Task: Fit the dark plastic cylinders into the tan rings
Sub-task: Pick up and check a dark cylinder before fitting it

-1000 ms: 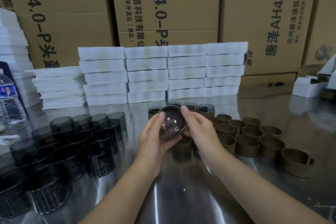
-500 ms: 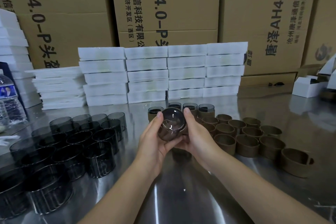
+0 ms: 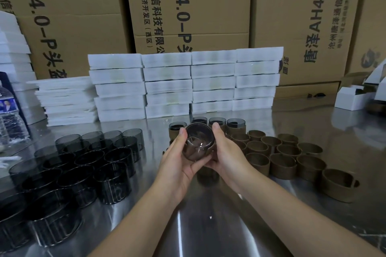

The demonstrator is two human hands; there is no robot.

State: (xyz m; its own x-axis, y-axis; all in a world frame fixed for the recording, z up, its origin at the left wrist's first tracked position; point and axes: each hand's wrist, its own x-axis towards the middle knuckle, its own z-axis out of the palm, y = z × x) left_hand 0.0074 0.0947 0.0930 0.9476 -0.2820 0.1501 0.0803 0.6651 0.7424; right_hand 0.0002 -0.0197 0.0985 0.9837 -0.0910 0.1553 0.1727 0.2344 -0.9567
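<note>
Above the steel table I hold one dark see-through cylinder (image 3: 197, 144), its open end tilted toward me. My left hand (image 3: 177, 159) grips its left side and underside. My right hand (image 3: 226, 151) curls round its right side, where a tan ring edge shows between my fingers and the cylinder. Several loose dark cylinders (image 3: 83, 165) stand in a cluster at the left. Several empty tan rings (image 3: 284, 156) stand at the right. Behind my hands, several tan rings with dark cylinders inside (image 3: 235, 126) stand in a row.
White foam slabs (image 3: 183, 85) are stacked along the back, with cardboard cartons (image 3: 188, 6) behind. A water bottle (image 3: 10, 119) stands at the far left, small white boxes (image 3: 353, 98) at the far right. Bare steel table (image 3: 208, 225) lies under my forearms.
Both hands have lowered the cylinder slightly toward me and closed tighter round it; the right hand has slid further under its right side.
</note>
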